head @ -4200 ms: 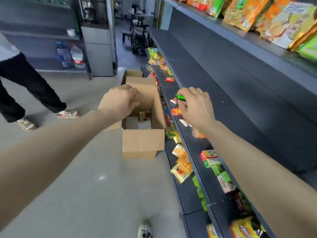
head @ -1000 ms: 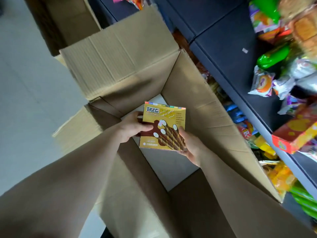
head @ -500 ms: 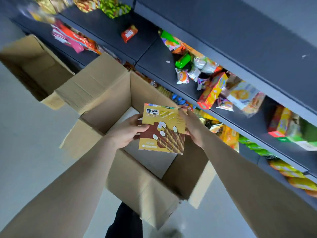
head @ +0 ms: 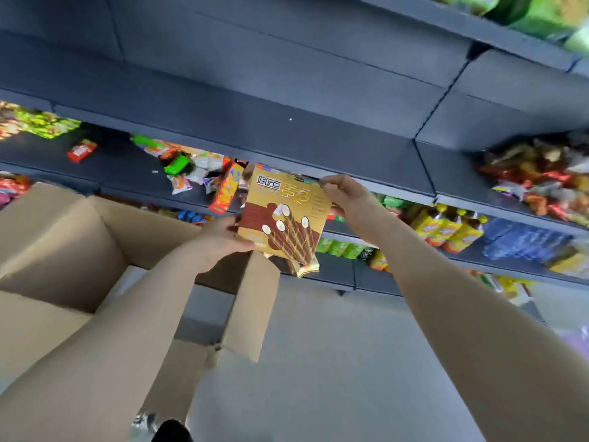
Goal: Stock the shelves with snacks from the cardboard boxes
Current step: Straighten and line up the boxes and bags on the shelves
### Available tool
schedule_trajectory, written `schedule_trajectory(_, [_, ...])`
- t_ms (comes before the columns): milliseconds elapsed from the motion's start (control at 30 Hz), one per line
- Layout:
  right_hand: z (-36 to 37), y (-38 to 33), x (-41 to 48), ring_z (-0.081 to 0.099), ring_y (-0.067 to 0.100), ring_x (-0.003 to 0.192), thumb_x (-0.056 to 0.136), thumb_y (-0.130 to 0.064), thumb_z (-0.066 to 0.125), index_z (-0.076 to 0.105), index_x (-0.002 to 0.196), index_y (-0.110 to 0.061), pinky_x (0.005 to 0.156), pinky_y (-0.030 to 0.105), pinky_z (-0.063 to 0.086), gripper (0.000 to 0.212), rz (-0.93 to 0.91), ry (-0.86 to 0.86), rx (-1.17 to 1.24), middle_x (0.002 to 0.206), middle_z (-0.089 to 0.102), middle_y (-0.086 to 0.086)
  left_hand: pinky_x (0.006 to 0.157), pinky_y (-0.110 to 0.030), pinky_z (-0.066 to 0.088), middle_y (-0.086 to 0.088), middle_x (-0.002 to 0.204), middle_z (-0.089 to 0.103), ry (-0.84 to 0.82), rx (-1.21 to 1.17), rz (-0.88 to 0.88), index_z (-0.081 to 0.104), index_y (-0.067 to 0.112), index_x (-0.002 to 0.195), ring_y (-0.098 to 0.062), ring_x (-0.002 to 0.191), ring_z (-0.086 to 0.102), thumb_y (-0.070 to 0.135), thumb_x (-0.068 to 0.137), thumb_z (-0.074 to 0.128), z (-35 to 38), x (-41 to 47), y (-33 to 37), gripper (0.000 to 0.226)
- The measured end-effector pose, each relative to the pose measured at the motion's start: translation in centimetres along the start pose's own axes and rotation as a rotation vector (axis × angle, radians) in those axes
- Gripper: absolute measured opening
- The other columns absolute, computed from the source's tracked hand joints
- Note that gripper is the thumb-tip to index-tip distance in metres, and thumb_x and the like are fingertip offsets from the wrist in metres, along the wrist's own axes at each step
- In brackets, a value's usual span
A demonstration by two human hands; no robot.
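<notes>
Wafer box (head: pixel 284 218), gold and brown: gripped at lower corner by left hand (head: pixel 220 242) and upper corner by right hand (head: pixel 349 199), above carton (head: pixel 63 250); shelving step, next needs a bare shelf (head: pixel 318 145) spot.

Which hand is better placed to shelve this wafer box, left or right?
Probably right: the right hand grips the wafer box at its upper corner, by the shelf edge; the left hand holds its lower edge, nearer the cardboard box.
</notes>
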State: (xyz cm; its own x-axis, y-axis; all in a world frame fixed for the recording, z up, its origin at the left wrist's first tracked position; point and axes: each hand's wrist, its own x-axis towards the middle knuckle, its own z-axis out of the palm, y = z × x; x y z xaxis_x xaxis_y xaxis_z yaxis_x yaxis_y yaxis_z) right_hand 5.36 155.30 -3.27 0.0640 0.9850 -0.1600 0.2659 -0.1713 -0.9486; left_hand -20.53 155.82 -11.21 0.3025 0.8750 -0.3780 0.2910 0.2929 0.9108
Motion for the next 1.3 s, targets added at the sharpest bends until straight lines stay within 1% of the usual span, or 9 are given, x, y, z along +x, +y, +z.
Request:
schedule_trajectory(200, [-15.6, -1.2, -8.3, 0.065, 0.012, 0.090, 0.094, -0.006, 0.066, 0.067, 0.106, -0.019, 0.089, 0.030, 0.054, 0.018, -0.098, 0.191, -0.054, 0.100, 0.070, 0.000, 0.096, -0.043, 0.052, -0.001, 0.106, 0.074, -0.049, 0.268, 0.257, 0.070, 0.015, 0.114, -0.020, 0.101, 0.068, 0.011, 0.067, 0.087, 12.5, 0.2, 7.7, 0.050])
schedule_trajectory(300, [-22.1, -1.4, -11.5, 0.065, 0.002, 0.078, 0.092, -0.001, 0.066, 0.064, 0.110, -0.015, 0.075, 0.016, 0.051, 0.023, -0.127, 0.285, -0.095, 0.096, 0.069, -0.003, 0.085, -0.031, 0.047, 0.003, 0.110, 0.071, -0.088, 0.432, 0.420, 0.066, 0.019, 0.122, -0.018, 0.103, 0.065, 0.014, 0.076, 0.083, 18.2, 0.7, 11.7, 0.049])
schedule_trajectory(467, [-31.7, -1.7, -13.8, 0.066, 0.011, 0.089, 0.092, -0.003, 0.067, 0.066, 0.104, -0.026, 0.083, 0.026, 0.053, 0.026, -0.156, 0.414, -0.131, 0.100, 0.071, -0.004, 0.066, -0.005, 0.036, 0.009, 0.100, 0.065, -0.121, 0.513, 0.603, 0.069, 0.020, 0.115, -0.011, 0.093, 0.060, 0.014, 0.079, 0.081, 26.5, 2.6, 17.9, 0.039])
schedule_trajectory(600, [-38.6, -2.7, -13.6, 0.067, 0.017, 0.093, 0.092, -0.004, 0.067, 0.067, 0.111, -0.020, 0.086, 0.029, 0.054, 0.025, -0.179, 0.532, -0.134, 0.105, 0.071, 0.003, 0.072, -0.025, 0.041, 0.005, 0.101, 0.068, -0.150, 0.537, 0.673, 0.069, 0.022, 0.113, -0.016, 0.094, 0.063, 0.021, 0.078, 0.082, 32.2, 5.9, 23.1, 0.037])
schedule_trajectory(800, [-48.7, -5.1, -13.3, 0.061, 0.008, 0.075, 0.095, -0.001, 0.059, 0.064, 0.119, -0.014, 0.056, 0.013, 0.048, 0.028, -0.199, 0.739, -0.119, 0.096, 0.067, -0.001, 0.070, -0.021, 0.044, 0.007, 0.096, 0.068, -0.217, 0.470, 0.790, 0.070, 0.021, 0.113, -0.013, 0.092, 0.064, 0.018, 0.075, 0.085, 41.5, 10.8, 32.3, 0.041])
schedule_trajectory(933, [-56.7, -5.1, -13.5, 0.063, 0.010, 0.078, 0.095, -0.003, 0.057, 0.065, 0.106, -0.029, 0.058, 0.015, 0.049, 0.029, -0.236, 0.883, -0.112, 0.098, 0.069, -0.004, 0.064, -0.008, 0.038, 0.012, 0.095, 0.068, -0.299, 0.487, 0.878, 0.067, 0.031, 0.113, -0.009, 0.090, 0.063, 0.021, 0.076, 0.083, 49.0, 13.5, 38.3, 0.041])
schedule_trajectory(1100, [-67.5, -3.3, -15.1, 0.066, 0.013, 0.082, 0.097, -0.012, 0.062, 0.062, 0.112, -0.027, 0.060, 0.022, 0.052, 0.021, -0.245, 0.984, -0.032, 0.106, 0.071, -0.001, 0.086, -0.031, 0.052, 0.008, 0.109, 0.072, -0.359, 0.519, 0.949, 0.066, 0.030, 0.119, -0.013, 0.102, 0.066, 0.022, 0.075, 0.082, 60.5, 16.1, 44.2, 0.048])
schedule_trajectory(1200, [-74.9, -1.9, -15.9, 0.065, 0.013, 0.082, 0.097, -0.013, 0.063, 0.064, 0.113, -0.024, 0.068, 0.027, 0.055, 0.019, -0.251, 1.007, -0.012, 0.106, 0.070, 0.002, 0.086, -0.030, 0.050, 0.008, 0.111, 0.070, -0.350, 0.551, 0.990, 0.066, 0.027, 0.119, -0.013, 0.105, 0.064, 0.022, 0.076, 0.083, 67.9, 17.1, 47.3, 0.047])
schedule_trajectory(1300, [-82.5, -1.1, -16.8, 0.063, 0.007, 0.073, 0.098, -0.011, 0.061, 0.063, 0.113, -0.020, 0.059, 0.019, 0.050, 0.018, -0.260, 1.015, -0.009, 0.100, 0.067, 0.003, 0.084, -0.031, 0.050, 0.008, 0.113, 0.069, -0.298, 0.553, 1.007, 0.066, 0.025, 0.120, -0.014, 0.103, 0.063, 0.029, 0.075, 0.084, 75.1, 17.7, 50.2, 0.049])
